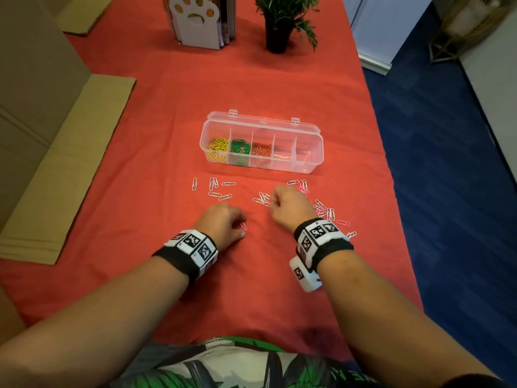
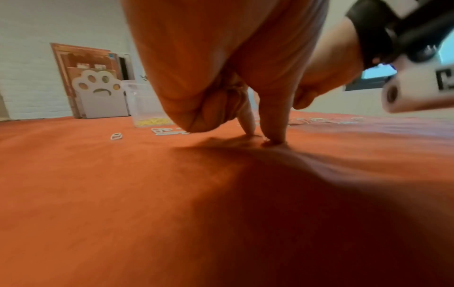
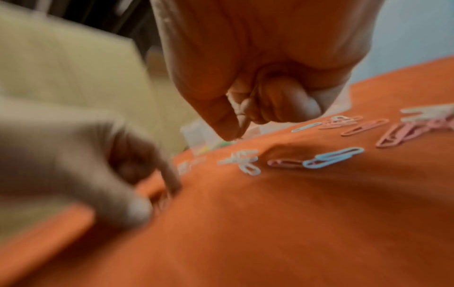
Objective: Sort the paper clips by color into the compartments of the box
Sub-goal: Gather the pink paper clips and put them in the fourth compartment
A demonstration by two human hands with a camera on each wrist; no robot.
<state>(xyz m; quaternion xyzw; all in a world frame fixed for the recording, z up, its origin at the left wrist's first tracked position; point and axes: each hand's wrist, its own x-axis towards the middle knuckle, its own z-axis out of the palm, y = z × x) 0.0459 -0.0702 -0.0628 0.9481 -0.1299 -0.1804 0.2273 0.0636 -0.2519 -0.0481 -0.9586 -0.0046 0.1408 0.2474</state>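
A clear box [image 1: 314,152] with several compartments lies open on the red cloth; yellow clips [image 1: 218,148], green clips [image 1: 240,148] and red clips [image 1: 261,149] fill its three left compartments. White clips [image 1: 215,189] and mixed white and pink clips [image 1: 321,210] lie loose in front of it. My left hand [image 1: 242,229] is curled, its thumb and forefinger tips [image 2: 275,136] pressed to the cloth, pinching a pink clip [image 1: 244,226]. My right hand [image 1: 272,201] is a fist above a white cluster [image 1: 261,198]; in the right wrist view a thin clip wire [image 3: 245,116] shows between its thumb and fingers.
Flat cardboard [image 1: 64,169] lies along the left of the table. A paw-print book holder [image 1: 200,21] and a potted plant [image 1: 279,26] stand at the far end. The table's right edge drops to blue carpet [image 1: 447,191].
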